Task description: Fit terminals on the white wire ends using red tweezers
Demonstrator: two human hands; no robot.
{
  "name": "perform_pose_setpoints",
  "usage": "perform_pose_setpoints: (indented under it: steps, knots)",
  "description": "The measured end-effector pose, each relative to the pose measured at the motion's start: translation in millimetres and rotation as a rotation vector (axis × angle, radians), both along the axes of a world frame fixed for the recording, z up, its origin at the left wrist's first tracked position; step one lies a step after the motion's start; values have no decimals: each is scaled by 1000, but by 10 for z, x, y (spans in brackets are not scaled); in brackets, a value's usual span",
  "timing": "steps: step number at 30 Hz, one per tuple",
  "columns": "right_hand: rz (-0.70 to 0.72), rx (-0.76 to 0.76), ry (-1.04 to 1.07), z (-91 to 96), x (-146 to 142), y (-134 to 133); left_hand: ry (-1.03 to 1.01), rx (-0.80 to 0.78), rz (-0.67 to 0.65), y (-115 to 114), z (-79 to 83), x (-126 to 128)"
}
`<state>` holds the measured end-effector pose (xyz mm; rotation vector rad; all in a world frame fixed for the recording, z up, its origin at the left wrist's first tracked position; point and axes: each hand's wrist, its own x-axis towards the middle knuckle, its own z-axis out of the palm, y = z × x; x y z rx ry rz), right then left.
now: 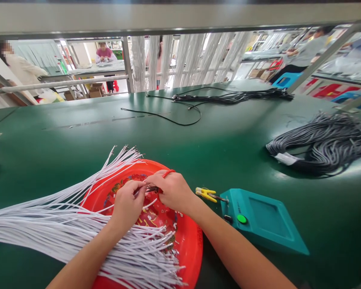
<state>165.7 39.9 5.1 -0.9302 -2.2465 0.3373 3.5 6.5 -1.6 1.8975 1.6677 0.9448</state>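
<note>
My left hand (128,202) is closed in a pinch over the red basin, on what looks like the end of one white cord; the fingers hide the tip. My right hand (174,190) is wrapped round a red-handled tool (169,173) with dark metal jaws, pliers or scissors, which meet the left fingertips. Beneath both hands lies the red basin (195,253), with a printed pattern and small loose bits inside. A thick bundle of white cords (63,228) spreads in from the left, many ends resting in the basin. Other cord ends (128,154) reach past its far rim.
Right of the basin stands a teal device (264,220) with a green button and a yellow clip (206,194). Coiled grey cords (321,144) lie at the right. Black cords (231,96) stretch along the green table's (102,140) far side. Several people work beyond.
</note>
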Motion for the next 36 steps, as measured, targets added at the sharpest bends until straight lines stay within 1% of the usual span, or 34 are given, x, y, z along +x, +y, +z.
perform_pose_setpoints:
  steps: [3,5,6,8,10,12,14,16,18,21,23,25,27,29,31,33,35,36]
  knots:
    - [-7,109,-151,38,-28,-47,24,-57,-16,-7,3,-9]
    - [-8,162,-264,73,-34,-71,57,-66,-46,-16,4,-15]
    - [-8,166,-300,92,-30,-77,79,-57,-64,-22,7,-18]
    - [-2,112,-321,129,-3,-77,121,-27,-110,-34,14,-21]
    - [33,-7,-292,169,45,-62,134,-3,-177,-43,23,-24]
    - [98,-167,-219,209,105,-36,102,-2,-261,-48,35,-29]
    - [172,-339,-105,242,162,-4,43,-20,-346,-48,50,-33]
    - [244,-508,48,250,198,30,-26,-51,-395,-46,69,-34]
    - [315,-680,231,223,202,62,-92,-84,-393,-42,92,-33]
    - [384,-892,499,122,155,100,-161,-103,-340,-40,124,-30]
    - [400,-980,620,44,110,116,-187,-89,-305,-40,135,-29]
    - [401,-1030,685,-15,75,128,-199,-74,-275,-40,133,-31]
    - [391,-1036,701,-43,61,139,-191,-60,-249,-38,119,-37]
    - [351,-989,650,-41,69,151,-179,-43,-231,-33,99,-45]
    - [244,-887,535,-20,87,162,-169,-26,-221,-27,80,-54]
    - [81,-758,451,10,101,163,-163,-8,-215,-22,68,-60]
    - [-42,-682,483,50,99,149,-156,4,-207,-20,65,-58]
    - [-65,-675,535,74,92,134,-149,8,-194,-19,67,-55]
